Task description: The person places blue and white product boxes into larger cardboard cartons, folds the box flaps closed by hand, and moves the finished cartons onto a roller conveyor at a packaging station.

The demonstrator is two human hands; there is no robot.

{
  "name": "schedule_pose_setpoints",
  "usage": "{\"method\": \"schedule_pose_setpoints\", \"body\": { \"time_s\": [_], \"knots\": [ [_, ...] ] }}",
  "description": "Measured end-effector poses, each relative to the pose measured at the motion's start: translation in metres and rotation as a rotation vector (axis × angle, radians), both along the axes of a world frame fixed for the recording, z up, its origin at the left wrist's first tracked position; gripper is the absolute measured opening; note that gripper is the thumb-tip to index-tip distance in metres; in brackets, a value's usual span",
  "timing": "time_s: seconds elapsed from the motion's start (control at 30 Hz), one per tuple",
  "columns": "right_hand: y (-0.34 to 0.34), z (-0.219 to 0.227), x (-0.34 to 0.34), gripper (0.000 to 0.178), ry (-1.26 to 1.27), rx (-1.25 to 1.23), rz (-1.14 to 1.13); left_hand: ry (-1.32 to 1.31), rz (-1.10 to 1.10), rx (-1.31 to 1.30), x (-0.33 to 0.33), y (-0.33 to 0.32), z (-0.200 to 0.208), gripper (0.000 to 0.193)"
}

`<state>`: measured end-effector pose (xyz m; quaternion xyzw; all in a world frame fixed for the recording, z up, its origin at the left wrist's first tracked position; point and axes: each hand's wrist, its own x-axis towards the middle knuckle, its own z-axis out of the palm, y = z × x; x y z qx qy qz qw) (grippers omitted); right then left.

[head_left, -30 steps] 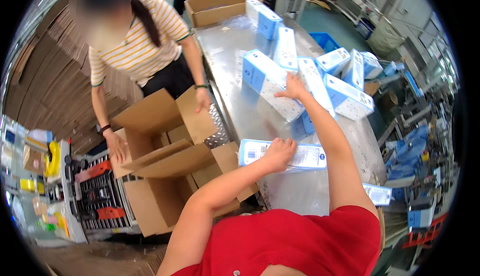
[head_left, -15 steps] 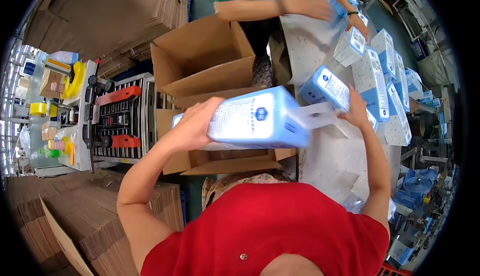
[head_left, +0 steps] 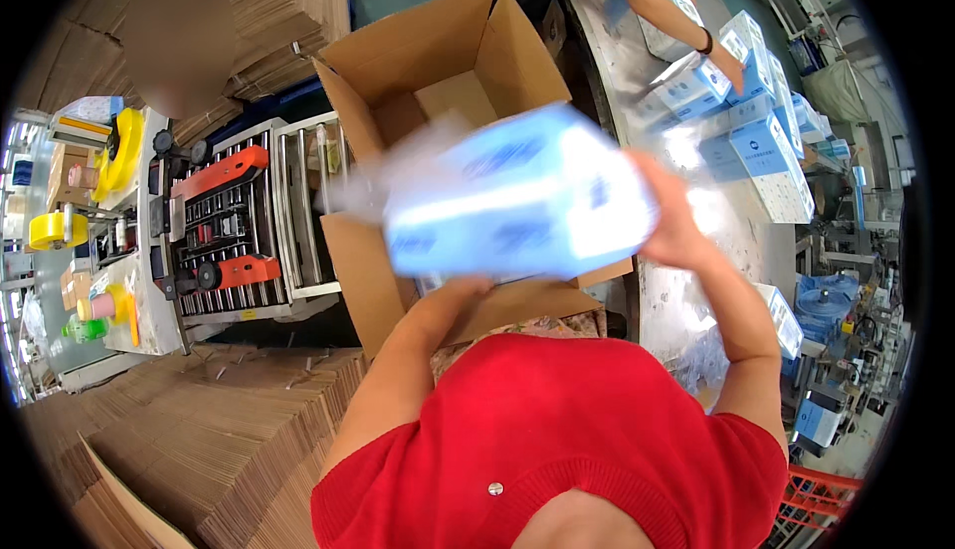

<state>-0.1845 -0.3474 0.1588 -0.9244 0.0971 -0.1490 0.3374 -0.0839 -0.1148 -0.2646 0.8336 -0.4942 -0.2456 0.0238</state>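
Observation:
My right hand (head_left: 672, 213) grips the right end of a blue-and-white plastic-wrapped pack (head_left: 517, 196), which is blurred by motion. A loose clear plastic flap trails from the pack's left end. The pack is held above a near open cardboard box (head_left: 360, 275) and hides much of its inside. My left hand (head_left: 460, 296) reaches down at that box, below the pack. Its fingers are hidden, so what they hold cannot be seen. Just beyond stands a second open cardboard box (head_left: 383, 57), with bare cardboard showing at its bottom.
At right, a metal table (head_left: 686, 295) carries several similar packs (head_left: 771, 166). Across it, a co-worker's hand (head_left: 728, 70) touches packs. A roller conveyor (head_left: 308, 166) with an orange-sided machine (head_left: 234, 171) stands at left. Flat cardboard stacks (head_left: 249, 430) lie lower left.
The pack in my left hand has gone from view, and that hand has moved down and right. My right hand has brought another pack leftward over the boxes. The co-worker has shifted right.

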Motion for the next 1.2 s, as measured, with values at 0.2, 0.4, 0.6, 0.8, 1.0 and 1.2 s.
{"method": "schedule_pose_setpoints", "body": {
  "time_s": [0.2,0.4,0.6,0.8,1.0,1.2],
  "knots": [
    [0.065,-0.164,0.071,0.062,0.140,-0.334,0.248,0.216,-0.159,0.278,0.028,-0.011,0.022,0.091],
    [0.072,-0.312,0.091,0.061,0.685,-0.368,0.317,0.511,-0.515,0.700,0.044,-0.036,0.059,0.083],
    [-0.043,-0.175,0.038,0.010,0.115,-0.421,0.240,0.442,-0.377,0.113,0.071,-0.046,0.100,0.057],
    [-0.308,-0.094,-0.200,0.084,0.579,-0.585,-0.619,0.495,-0.305,-0.050,0.064,-0.113,0.221,0.055],
    [-0.351,-0.113,-0.300,0.098,0.787,-0.659,-0.798,0.543,-0.409,-0.299,0.016,-0.214,0.298,0.048],
    [-0.287,-0.087,-0.192,0.064,0.387,-0.341,-0.226,0.124,-0.764,-0.641,-0.065,-0.343,0.344,0.077]
  ]
}}
